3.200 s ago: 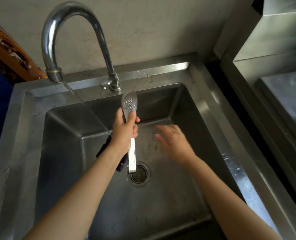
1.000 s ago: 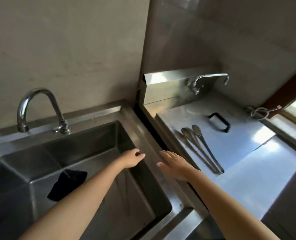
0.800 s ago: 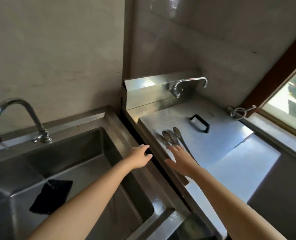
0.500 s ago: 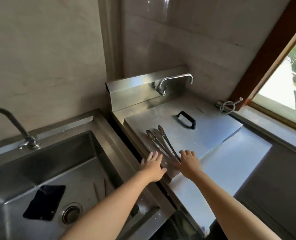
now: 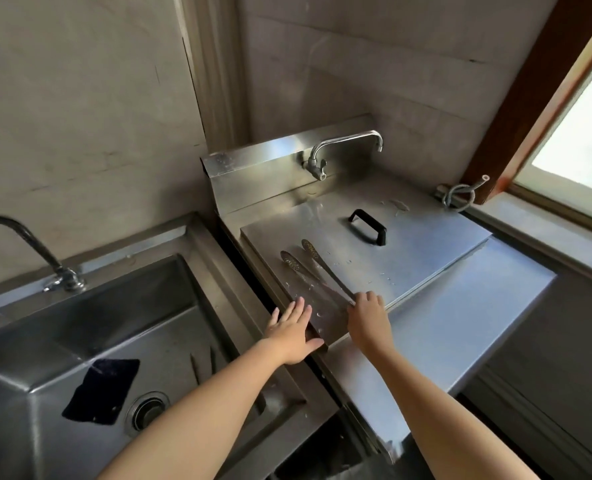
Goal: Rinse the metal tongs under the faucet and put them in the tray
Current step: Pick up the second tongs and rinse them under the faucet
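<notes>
Tongs (image 5: 317,273) lie on steel tray (image 5: 426,251) — right hand (image 5: 369,315) fingers curled on their handle end; left hand (image 5: 292,329) flat, fingers spread. Sink (image 5: 121,306) holds black cloth (image 5: 102,389).

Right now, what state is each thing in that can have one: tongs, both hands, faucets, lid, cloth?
metal tongs: lying flat on the lid, arms spread apart.
right hand: fingers curled at the tongs' handle end; grip unclear.
left hand: open, flat on the lid's near-left edge.
steel lid: closed, wet with droplets.
sink faucet: spout out of frame, flow not visible.
counter faucet: no water running.
black cloth: lying flat in the sink basin.
</notes>
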A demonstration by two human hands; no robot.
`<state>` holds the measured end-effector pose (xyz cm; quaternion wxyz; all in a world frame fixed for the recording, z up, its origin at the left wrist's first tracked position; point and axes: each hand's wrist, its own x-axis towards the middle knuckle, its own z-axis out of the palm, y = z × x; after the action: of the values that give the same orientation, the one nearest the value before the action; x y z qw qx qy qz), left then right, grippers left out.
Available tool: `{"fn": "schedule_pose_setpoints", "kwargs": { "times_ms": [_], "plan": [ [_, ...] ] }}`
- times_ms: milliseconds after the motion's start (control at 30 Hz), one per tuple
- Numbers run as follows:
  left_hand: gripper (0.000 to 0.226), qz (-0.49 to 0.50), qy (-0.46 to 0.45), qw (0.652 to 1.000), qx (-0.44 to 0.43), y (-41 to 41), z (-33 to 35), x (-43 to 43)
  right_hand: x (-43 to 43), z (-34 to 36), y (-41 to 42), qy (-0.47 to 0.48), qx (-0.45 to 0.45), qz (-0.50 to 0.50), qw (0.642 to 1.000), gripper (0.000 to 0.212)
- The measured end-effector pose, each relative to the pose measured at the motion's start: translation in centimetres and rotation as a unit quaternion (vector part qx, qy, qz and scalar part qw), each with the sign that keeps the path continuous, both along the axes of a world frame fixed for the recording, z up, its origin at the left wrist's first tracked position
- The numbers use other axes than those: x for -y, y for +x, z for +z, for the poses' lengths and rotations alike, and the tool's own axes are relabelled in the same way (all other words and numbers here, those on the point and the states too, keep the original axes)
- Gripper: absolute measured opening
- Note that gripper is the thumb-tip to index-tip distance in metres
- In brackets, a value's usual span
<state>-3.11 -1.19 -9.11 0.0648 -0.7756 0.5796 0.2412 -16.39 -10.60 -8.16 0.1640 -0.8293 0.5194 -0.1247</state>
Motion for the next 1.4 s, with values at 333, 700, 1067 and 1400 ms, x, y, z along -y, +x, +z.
{"fn": "schedule_pose_setpoints", "kwargs": {
  "times_ms": [333,700,1067,1400],
  "plan": [
    [0.087,0.028,-0.065,0.997,-0.014,4.7,3.9,-1.1,-1.2,5.8,3.0,0.038,0.139,0.075,0.987,0.015],
    [0.117,0.234,-0.289,0.84,-0.395,17.8,14.3,-11.7,-9.6,15.9,16.8,0.079,0.309,0.235,0.918,0.022],
    [0.071,0.289,-0.606,0.33,-0.664,29.6,20.5,-26.5,-25.2,16.8,30.4,0.193,0.339,0.389,0.834,0.014],
    [0.031,0.333,-0.638,0.258,-0.645,35.2,16.3,-35.6,-33.3,11.1,37.1,0.396,0.247,0.472,0.748,0.014]
  ]
}}
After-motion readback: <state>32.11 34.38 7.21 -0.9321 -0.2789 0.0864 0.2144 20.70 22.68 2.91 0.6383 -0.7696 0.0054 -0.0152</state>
